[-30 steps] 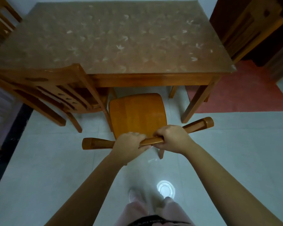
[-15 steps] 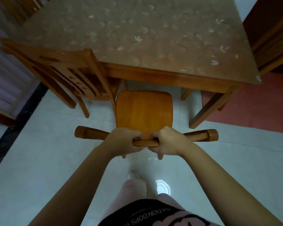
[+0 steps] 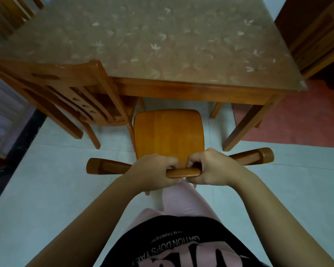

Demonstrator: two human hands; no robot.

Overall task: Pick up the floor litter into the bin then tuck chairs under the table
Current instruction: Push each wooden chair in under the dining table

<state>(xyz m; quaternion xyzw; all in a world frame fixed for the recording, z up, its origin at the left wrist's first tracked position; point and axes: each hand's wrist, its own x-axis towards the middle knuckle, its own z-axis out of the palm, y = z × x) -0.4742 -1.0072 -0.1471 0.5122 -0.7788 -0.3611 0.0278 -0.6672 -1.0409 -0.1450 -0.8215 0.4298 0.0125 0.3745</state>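
Observation:
A wooden chair (image 3: 168,133) with an orange-brown seat stands in front of me, facing the table (image 3: 181,87). My left hand (image 3: 152,172) and my right hand (image 3: 212,166) both grip its curved top rail, side by side at the middle. The front of the seat reaches the table's near edge, between the table's right leg and a second chair. The table has a wooden frame and a brown leaf-patterned cover. No litter or bin is in view.
A second wooden chair (image 3: 66,93) sits at the table's left near corner, partly under it. Another chair back (image 3: 316,41) shows at the right, a further one at the top left. A red mat (image 3: 297,120) lies on the pale tiled floor on the right.
The chair has slid forward toward the table with both hands on its rail. I have stepped closer, and my view now looks more steeply down.

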